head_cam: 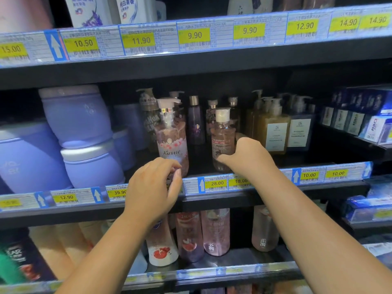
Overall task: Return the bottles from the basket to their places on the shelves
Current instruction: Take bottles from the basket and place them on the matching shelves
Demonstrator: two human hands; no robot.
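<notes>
On the middle shelf (pixel 275 188) stand two pink bottles. A pump bottle labelled Kustie (pixel 172 143) is upright near the shelf's front edge; my left hand (pixel 153 187) is just below and in front of it, fingers loosely curled, fingertips close to its base, holding nothing I can see. A clear pink bottle with a white cap (pixel 222 136) stands to the right; my right hand (pixel 247 154) grips its lower right side, thumb across the front. The basket is out of view.
Purple tubs (pixel 78 115) fill the left of the middle shelf. Dark bottles (pixel 196 122) and amber pump bottles (pixel 272 126) stand behind and right. Blue boxes (pixel 360 115) sit at far right. More pink bottles (pixel 215 232) line the lower shelf.
</notes>
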